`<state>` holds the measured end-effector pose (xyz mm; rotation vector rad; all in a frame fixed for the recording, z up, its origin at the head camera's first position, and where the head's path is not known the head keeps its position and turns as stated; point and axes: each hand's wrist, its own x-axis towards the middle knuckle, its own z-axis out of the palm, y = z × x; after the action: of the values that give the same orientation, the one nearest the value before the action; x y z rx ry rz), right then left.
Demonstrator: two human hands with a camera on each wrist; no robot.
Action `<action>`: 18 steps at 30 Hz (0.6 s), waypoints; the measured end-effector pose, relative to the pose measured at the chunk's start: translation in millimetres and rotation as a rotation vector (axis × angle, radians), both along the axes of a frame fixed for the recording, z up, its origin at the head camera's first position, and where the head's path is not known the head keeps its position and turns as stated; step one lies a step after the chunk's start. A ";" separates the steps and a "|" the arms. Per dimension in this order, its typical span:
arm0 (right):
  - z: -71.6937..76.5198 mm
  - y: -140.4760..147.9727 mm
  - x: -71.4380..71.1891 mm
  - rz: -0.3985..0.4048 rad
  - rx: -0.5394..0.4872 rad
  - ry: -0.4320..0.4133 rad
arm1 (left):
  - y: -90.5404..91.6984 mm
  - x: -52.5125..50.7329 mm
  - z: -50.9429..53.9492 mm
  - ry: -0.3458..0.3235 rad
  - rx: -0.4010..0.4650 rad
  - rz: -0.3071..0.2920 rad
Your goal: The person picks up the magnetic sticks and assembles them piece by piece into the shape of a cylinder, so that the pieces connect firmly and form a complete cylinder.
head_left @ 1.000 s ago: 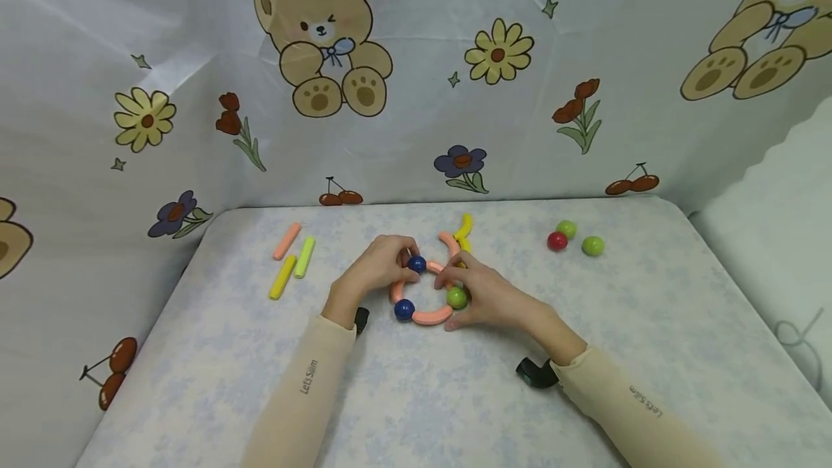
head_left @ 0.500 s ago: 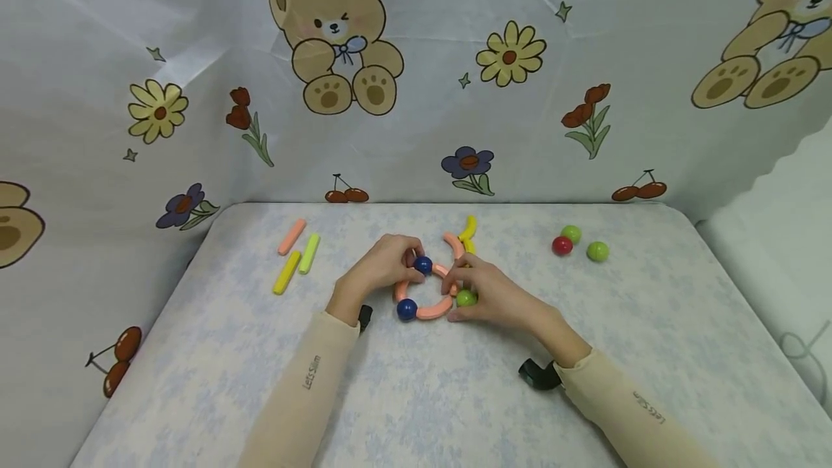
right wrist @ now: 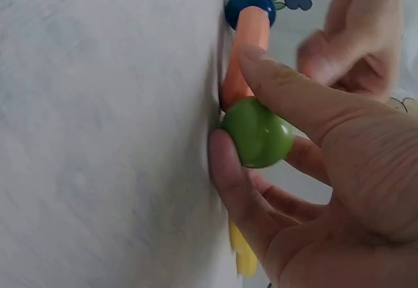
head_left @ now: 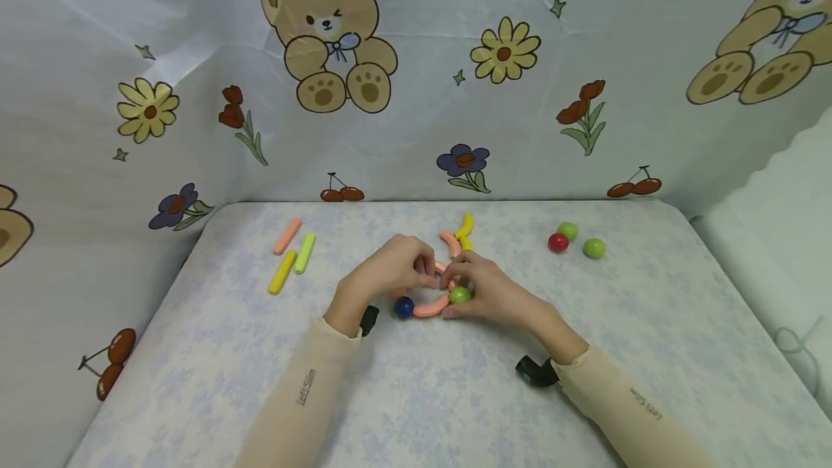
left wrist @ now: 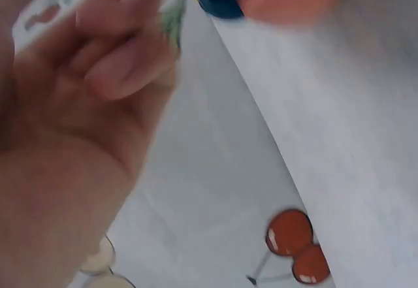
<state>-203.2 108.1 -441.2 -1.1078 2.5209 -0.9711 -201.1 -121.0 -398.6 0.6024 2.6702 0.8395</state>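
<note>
On the table lies a ring of curved pink sticks (head_left: 430,307) joined by balls, with a blue ball (head_left: 404,308) at its near left. My right hand (head_left: 490,291) pinches the green ball (right wrist: 258,133) at the ring's right side, its thumb and fingers around it. A pink stick (right wrist: 248,46) adjoins that ball in the right wrist view. My left hand (head_left: 396,266) is over the far left of the ring, fingers curled, with nothing visible in its grip. It hides the ring's far blue ball in the head view. Its fingers look blurred in the left wrist view.
Beyond the ring lie a curved pink stick (head_left: 450,243) and curved yellow sticks (head_left: 465,225). Straight sticks in pink (head_left: 287,235), yellow (head_left: 282,272) and light green (head_left: 304,253) lie at left. A red ball (head_left: 557,242) and green balls (head_left: 594,248) sit at back right.
My left hand has let go of the far blue ball and shifted right over the ring, its fingers close to my right hand's. The right hand stays at the green ball.
</note>
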 end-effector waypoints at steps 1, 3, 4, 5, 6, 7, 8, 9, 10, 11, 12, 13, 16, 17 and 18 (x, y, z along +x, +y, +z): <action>1.7 1.7 -0.3 0.008 0.006 -0.005 | 4.2 2.2 -0.2 -0.027 -0.014 -0.037; 4.8 5.3 -1.4 0.029 0.016 -0.026 | 12.6 6.3 -2.7 -0.056 -0.059 -0.094; 6.1 5.3 -2.1 0.040 0.020 -0.044 | 14.7 8.5 -4.4 -0.057 -0.090 -0.110; 7.2 5.5 -2.9 0.051 0.022 -0.062 | 16.5 10.0 -6.3 -0.053 -0.114 -0.119; 8.2 6.0 -3.6 0.058 0.026 -0.076 | 18.0 11.1 -8.1 -0.049 -0.134 -0.126; 9.2 6.2 -4.2 0.063 0.027 -0.091 | 19.0 11.9 -9.7 -0.047 -0.146 -0.130; 9.4 6.3 -5.0 0.069 0.027 -0.095 | 19.6 12.5 -10.7 -0.051 -0.147 -0.133; 9.5 6.6 -5.8 0.070 0.026 -0.100 | 19.8 12.5 -11.2 -0.053 -0.148 -0.133; 9.7 6.8 -6.2 0.067 0.025 -0.102 | 19.5 12.4 -11.2 -0.053 -0.145 -0.134; 9.3 7.1 -6.7 0.067 0.024 -0.096 | 18.7 12.0 -10.9 -0.057 -0.138 -0.135; 8.7 7.2 -7.1 0.065 0.021 -0.087 | 17.8 11.5 -10.3 -0.068 -0.125 -0.137; 8.1 7.2 -7.4 0.059 0.017 -0.077 | 16.8 10.9 -9.2 -0.085 -0.103 -0.137; 7.1 7.7 -6.7 0.038 0.010 -0.053 | 13.7 8.7 -6.1 -0.126 -0.028 -0.160; 6.8 7.9 -6.3 0.032 0.008 -0.044 | 13.2 7.9 -5.5 -0.139 -0.005 -0.171; 6.9 7.9 -5.7 0.023 0.005 -0.040 | 13.1 7.1 -4.7 -0.148 0.012 -0.182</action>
<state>-208.9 116.0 -434.3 -1.1026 2.4720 -0.9708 -194.0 -107.9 -403.3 0.7425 2.4374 0.8161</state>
